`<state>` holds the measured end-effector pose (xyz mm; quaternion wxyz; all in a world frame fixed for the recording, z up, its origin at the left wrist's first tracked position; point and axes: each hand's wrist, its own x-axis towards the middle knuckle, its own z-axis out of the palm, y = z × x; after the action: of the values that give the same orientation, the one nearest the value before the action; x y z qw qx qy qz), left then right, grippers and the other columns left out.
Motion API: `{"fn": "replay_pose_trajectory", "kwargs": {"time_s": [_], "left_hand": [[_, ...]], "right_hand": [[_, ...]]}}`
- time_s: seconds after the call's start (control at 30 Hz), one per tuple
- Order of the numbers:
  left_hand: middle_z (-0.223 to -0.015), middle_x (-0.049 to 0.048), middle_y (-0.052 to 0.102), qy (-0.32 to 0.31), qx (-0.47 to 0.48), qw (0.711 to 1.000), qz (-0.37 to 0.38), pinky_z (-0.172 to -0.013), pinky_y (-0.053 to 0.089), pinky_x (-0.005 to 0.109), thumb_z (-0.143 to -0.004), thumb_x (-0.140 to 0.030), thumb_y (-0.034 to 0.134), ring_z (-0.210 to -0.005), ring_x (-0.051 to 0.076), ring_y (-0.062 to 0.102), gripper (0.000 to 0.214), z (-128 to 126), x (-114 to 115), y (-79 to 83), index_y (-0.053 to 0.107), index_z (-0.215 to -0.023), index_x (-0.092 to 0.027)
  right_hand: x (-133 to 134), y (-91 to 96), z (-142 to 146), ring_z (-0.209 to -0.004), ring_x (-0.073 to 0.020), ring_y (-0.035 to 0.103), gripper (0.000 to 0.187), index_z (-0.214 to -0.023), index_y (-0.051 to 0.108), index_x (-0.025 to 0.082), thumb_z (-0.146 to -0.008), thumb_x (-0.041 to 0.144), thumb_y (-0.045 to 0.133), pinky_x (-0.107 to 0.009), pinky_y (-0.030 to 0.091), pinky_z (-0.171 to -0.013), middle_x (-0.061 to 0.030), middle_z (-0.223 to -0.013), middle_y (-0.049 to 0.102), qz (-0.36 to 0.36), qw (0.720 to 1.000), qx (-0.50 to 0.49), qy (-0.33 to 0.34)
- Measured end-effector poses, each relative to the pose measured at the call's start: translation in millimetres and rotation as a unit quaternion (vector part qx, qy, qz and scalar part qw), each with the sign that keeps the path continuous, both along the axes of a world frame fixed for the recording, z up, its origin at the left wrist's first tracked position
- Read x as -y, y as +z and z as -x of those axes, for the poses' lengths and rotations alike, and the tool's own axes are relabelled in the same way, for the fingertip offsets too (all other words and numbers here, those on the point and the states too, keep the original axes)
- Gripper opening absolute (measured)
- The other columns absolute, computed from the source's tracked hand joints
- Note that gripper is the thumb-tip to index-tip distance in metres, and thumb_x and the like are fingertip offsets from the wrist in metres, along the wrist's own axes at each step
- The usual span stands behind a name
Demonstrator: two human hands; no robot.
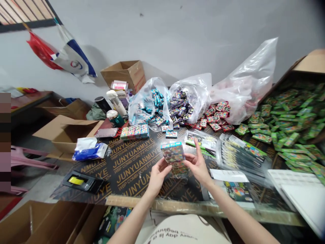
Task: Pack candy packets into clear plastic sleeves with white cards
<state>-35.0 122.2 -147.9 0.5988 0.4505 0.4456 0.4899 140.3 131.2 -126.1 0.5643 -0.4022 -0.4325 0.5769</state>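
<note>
Over the front of the table I hold upright a block of small printed boxes (174, 156), blue along the top and many-coloured on its face. My left hand (159, 173) grips its left edge between thumb and fingers. Against the right edge, my right hand (199, 166) presses thumb and fingers, its index finger pointing up. Just beyond lies a single small blue box (171, 134). A similar block of boxes (134, 132) in clear wrap rests to the left of it. Flat printed packs (201, 140) lie beyond my right hand.
Clear bags hold blue boxes (157, 98), purple boxes (180, 105) and red boxes (218, 113) along the wall. Green boxes (291, 115) spill from a carton at right. A tape dispenser (82, 181), wipes pack (90, 149) and open carton (68, 135) stand left.
</note>
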Motion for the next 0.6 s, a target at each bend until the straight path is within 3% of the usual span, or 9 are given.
{"fn": "replay_pose_trajectory", "kwargs": {"time_s": [0.27, 0.4, 0.53, 0.6], "left_hand": [[-0.083, 0.0038, 0.069, 0.014, -0.079, 0.996, -0.049, -0.077, 0.047, 0.031, -0.071, -0.030, 0.064, -0.080, 0.019, 0.062, 0.022, 3, -1, 3.8, 0.067, -0.085, -0.013], [-0.090, 0.0046, 0.068, 0.002, -0.068, 0.996, -0.056, -0.080, 0.046, 0.029, -0.073, -0.027, 0.062, -0.086, 0.018, 0.061, 0.025, 1, 1, 7.4, 0.064, -0.094, -0.014], [-0.092, 0.0029, 0.064, 0.068, -0.067, 0.993, -0.070, -0.078, 0.048, 0.028, -0.071, -0.024, 0.064, -0.083, 0.016, 0.061, 0.052, 2, -4, 21.6, 0.047, -0.120, -0.020], [-0.087, 0.0016, 0.062, 0.101, -0.118, 0.983, -0.093, -0.072, 0.049, 0.026, -0.069, -0.024, 0.066, -0.077, 0.014, 0.060, 0.057, 0, -7, 29.9, 0.045, -0.121, -0.022]], "right_hand": [[8, -2.3, 1, -0.082, -0.0201, 0.062, 0.093, -0.139, -0.003, 0.031, -0.072, 0.023, 0.061, -0.041, 0.047, -0.083, -0.0026, -0.091, 0.066, -0.014, 0.999, 0.039, -0.003], [7, -4.4, -2, -0.081, -0.0198, 0.063, 0.096, -0.139, -0.005, 0.032, -0.071, 0.023, 0.062, -0.041, 0.048, -0.080, -0.0024, -0.090, 0.066, -0.008, 1.000, 0.020, 0.021], [5, -12.6, -7, -0.084, -0.0196, 0.063, 0.097, -0.138, -0.007, 0.032, -0.072, 0.026, 0.063, -0.041, 0.048, -0.082, -0.0019, -0.092, 0.066, 0.005, 0.997, 0.028, 0.070], [5, -16.3, -9, -0.087, -0.0198, 0.062, 0.092, -0.139, -0.002, 0.029, -0.073, 0.028, 0.062, -0.042, 0.045, -0.086, -0.0031, -0.093, 0.065, 0.006, 0.997, 0.071, 0.042]]}}
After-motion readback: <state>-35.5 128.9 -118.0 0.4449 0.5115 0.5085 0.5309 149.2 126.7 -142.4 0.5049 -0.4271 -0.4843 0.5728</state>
